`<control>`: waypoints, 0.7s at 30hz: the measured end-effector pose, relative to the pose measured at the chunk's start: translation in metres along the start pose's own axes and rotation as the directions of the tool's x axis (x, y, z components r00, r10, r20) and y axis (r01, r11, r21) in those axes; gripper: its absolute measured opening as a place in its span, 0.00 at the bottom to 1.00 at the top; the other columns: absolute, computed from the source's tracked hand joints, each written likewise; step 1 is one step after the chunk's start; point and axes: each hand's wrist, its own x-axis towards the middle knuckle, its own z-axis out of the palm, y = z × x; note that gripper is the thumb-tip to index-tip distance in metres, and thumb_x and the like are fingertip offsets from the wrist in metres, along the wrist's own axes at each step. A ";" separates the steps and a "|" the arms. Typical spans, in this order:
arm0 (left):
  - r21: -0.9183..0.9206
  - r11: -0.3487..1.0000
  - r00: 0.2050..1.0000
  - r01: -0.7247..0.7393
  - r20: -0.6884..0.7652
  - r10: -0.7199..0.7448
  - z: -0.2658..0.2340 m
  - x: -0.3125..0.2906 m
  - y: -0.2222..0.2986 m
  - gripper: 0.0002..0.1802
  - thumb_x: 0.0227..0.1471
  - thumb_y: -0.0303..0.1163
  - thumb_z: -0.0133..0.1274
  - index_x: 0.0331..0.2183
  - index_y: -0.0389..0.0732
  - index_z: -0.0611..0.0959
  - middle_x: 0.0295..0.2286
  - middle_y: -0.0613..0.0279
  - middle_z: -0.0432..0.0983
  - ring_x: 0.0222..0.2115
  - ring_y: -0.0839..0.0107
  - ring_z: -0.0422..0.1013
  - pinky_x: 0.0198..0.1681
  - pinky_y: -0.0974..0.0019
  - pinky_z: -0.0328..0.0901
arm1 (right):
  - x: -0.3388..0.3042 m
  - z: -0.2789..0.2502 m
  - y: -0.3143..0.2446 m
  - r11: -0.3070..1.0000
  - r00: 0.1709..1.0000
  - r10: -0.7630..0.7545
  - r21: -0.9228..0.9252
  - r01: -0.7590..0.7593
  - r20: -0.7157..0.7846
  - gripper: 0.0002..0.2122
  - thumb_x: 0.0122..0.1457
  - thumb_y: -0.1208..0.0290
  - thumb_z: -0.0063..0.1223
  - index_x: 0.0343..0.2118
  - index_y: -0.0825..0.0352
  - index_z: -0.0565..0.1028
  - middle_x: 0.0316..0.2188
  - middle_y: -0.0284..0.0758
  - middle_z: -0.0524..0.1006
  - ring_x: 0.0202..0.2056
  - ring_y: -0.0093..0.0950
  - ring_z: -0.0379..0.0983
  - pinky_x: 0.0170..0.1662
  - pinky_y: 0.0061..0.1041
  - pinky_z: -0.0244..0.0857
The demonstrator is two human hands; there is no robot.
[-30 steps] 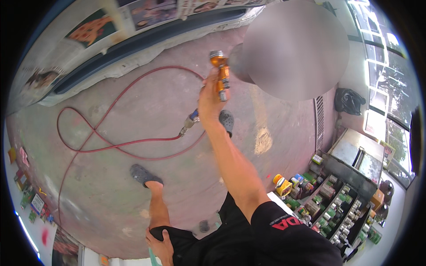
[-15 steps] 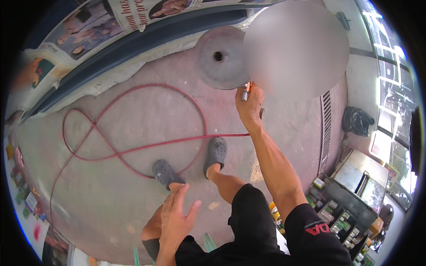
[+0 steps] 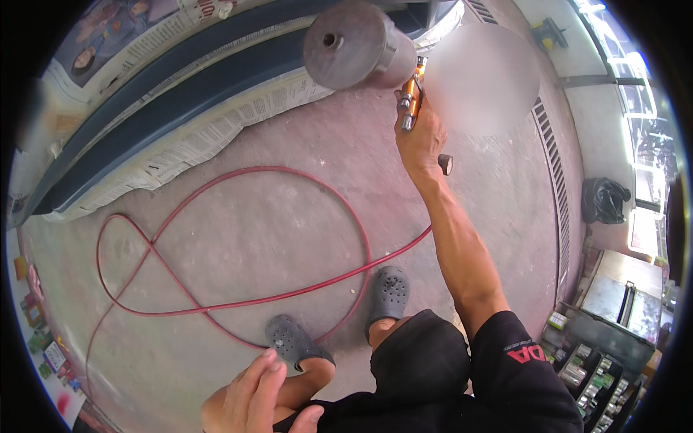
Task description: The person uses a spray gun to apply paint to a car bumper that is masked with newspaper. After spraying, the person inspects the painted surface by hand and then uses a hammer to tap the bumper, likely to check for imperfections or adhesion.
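Note:
My right hand (image 3: 422, 141) is closed around the handle of a paint spray gun (image 3: 411, 105) with an orange and silver body. On top of the gun sits a round grey cup (image 3: 343, 50), tilted so its lid with a small dark opening shows. The gun is beside a long dark blue-grey panel (image 3: 209, 101), and its nozzle is hidden. A red hose (image 3: 289, 296) runs along the floor toward my right wrist; its joint with the gun is out of sight. My left hand (image 3: 253, 397) hangs low near my knee, fingers stretched, holding nothing.
Newspaper (image 3: 195, 148) lines the panel's edge. Hose loops lie around my clog-clad feet (image 3: 390, 292). On the right are a floor grate (image 3: 554, 166), a black plastic bag (image 3: 605, 200) and a metal-topped stand (image 3: 622, 289) with small containers. A blurred round patch hides part of the floor.
My right hand and the spray gun have moved up in the picture, and the cup has tilted to show its side. More of the panel shows. My left hand sits lower.

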 end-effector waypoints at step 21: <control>0.135 0.991 0.996 -0.010 -0.086 0.022 0.023 -0.050 -0.013 0.33 0.62 0.37 0.66 0.60 0.28 0.77 0.56 0.33 0.78 0.56 0.35 0.75 0.61 0.45 0.69 | -0.035 -0.051 -0.030 0.963 0.977 -0.199 0.169 0.210 -0.079 0.20 0.60 0.78 0.63 0.55 0.65 0.73 0.41 0.46 0.79 0.39 0.47 0.81 0.38 0.46 0.71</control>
